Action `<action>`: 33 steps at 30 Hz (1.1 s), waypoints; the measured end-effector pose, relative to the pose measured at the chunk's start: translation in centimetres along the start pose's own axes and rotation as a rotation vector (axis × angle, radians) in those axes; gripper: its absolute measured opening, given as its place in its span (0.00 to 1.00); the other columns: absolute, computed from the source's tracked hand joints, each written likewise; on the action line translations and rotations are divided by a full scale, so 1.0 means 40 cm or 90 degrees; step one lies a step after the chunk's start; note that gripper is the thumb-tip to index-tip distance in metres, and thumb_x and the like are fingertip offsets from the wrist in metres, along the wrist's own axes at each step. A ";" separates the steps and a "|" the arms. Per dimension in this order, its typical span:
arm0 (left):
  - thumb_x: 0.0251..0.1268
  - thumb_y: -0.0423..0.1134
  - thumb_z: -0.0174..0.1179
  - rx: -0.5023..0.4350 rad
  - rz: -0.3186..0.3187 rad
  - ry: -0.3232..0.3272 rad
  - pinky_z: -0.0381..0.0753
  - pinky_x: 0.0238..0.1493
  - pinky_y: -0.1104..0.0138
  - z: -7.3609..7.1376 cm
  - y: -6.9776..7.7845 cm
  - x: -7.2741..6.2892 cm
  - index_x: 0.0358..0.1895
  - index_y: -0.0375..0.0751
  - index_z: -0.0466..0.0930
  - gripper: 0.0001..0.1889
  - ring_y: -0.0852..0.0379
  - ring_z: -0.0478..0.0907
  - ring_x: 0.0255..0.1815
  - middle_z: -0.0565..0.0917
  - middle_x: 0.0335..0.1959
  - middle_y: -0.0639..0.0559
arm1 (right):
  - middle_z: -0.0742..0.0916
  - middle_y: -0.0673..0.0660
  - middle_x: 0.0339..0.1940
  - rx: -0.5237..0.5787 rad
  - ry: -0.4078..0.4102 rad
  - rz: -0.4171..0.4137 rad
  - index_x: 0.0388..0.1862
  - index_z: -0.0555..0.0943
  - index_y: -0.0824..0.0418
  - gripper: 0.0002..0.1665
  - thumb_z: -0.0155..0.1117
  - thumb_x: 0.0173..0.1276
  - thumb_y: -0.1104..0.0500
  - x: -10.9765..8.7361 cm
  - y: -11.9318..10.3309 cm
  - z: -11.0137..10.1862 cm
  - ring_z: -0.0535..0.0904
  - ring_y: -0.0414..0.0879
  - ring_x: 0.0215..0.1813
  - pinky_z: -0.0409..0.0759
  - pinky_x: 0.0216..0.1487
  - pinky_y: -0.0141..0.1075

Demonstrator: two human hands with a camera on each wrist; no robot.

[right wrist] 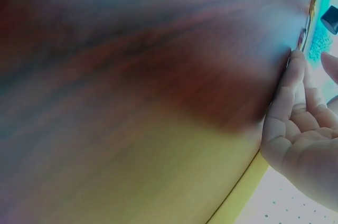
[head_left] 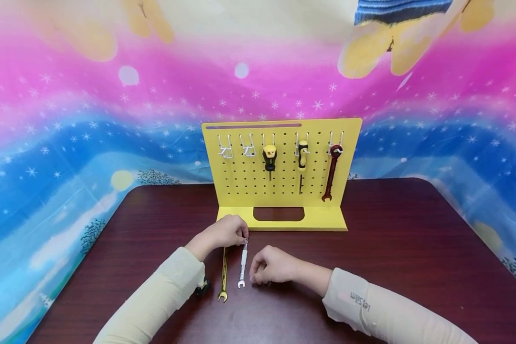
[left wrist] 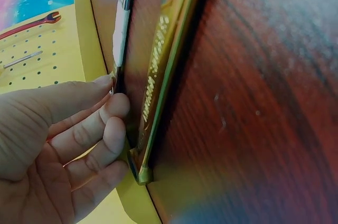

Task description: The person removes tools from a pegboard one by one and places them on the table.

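My left hand (head_left: 224, 232) pinches the far ring end of a silver combination wrench (head_left: 243, 264) between thumb and forefinger. The wrench's open end points towards me, and a white band wraps its shank. In the left wrist view the thumb and forefinger (left wrist: 117, 105) meet at the wrench's end. Left of it lies a longer gold combination wrench (head_left: 224, 277), its far end hidden by the left hand in the head view. Just right of the silver wrench's open end, my right hand (head_left: 276, 265) is held low over the table, fingers loosely bent and holding nothing.
A yellow pegboard stand (head_left: 258, 191) stands behind the hands. On its hooks hang a stubby screwdriver (head_left: 269, 157), a longer screwdriver (head_left: 302, 157) and a red wrench (head_left: 332, 174); two left hook pairs (head_left: 226, 149) hold nothing. A black-and-yellow object (head_left: 203, 287) is partly hidden by the left sleeve.
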State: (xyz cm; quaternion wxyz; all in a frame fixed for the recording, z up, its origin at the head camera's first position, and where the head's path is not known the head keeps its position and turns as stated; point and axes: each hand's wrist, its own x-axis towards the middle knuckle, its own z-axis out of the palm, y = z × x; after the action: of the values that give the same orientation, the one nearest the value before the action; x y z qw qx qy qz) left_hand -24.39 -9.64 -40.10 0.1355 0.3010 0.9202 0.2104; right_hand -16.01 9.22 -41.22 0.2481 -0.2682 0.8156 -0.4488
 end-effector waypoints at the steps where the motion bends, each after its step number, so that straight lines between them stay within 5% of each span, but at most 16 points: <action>1: 0.61 0.32 0.67 0.001 0.002 -0.001 0.75 0.24 0.73 -0.001 -0.001 0.000 0.30 0.41 0.85 0.03 0.66 0.75 0.18 0.84 0.18 0.56 | 0.86 0.59 0.20 0.000 0.002 0.002 0.29 0.85 0.69 0.03 0.66 0.58 0.70 0.000 0.003 -0.003 0.76 0.38 0.21 0.76 0.22 0.25; 13: 0.65 0.34 0.65 -0.016 0.003 0.037 0.82 0.33 0.68 -0.077 -0.010 -0.025 0.36 0.40 0.86 0.02 0.61 0.80 0.27 0.86 0.27 0.53 | 0.87 0.61 0.23 0.016 0.066 0.029 0.32 0.85 0.68 0.02 0.67 0.61 0.68 -0.015 0.038 -0.066 0.78 0.40 0.23 0.83 0.26 0.35; 27: 0.68 0.37 0.63 0.015 0.023 0.135 0.85 0.46 0.59 -0.254 0.039 -0.066 0.43 0.38 0.87 0.07 0.57 0.85 0.38 0.89 0.37 0.48 | 0.89 0.60 0.31 0.038 0.187 0.055 0.42 0.84 0.72 0.10 0.64 0.67 0.65 -0.021 0.072 -0.168 0.83 0.48 0.31 0.85 0.37 0.42; 29: 0.68 0.37 0.63 0.015 0.025 0.148 0.79 0.60 0.53 -0.279 0.055 -0.072 0.44 0.39 0.86 0.07 0.56 0.85 0.39 0.89 0.37 0.48 | 0.89 0.60 0.32 0.048 0.208 0.055 0.42 0.84 0.72 0.10 0.64 0.67 0.64 -0.019 0.072 -0.181 0.83 0.49 0.32 0.85 0.39 0.43; 33: 0.68 0.37 0.63 0.020 0.031 0.178 0.77 0.63 0.51 -0.326 0.086 -0.082 0.45 0.39 0.86 0.08 0.54 0.85 0.41 0.89 0.38 0.48 | 0.89 0.59 0.33 0.071 0.249 0.061 0.45 0.83 0.73 0.12 0.64 0.68 0.63 -0.015 0.065 -0.205 0.83 0.49 0.33 0.83 0.40 0.43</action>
State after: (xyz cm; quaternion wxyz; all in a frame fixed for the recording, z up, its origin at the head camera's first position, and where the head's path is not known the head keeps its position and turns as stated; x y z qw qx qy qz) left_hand -25.03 -13.10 -26.70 -0.0039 0.2926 0.9258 0.2393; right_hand -21.41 15.70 -39.50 0.1204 -0.1227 0.8338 -0.5246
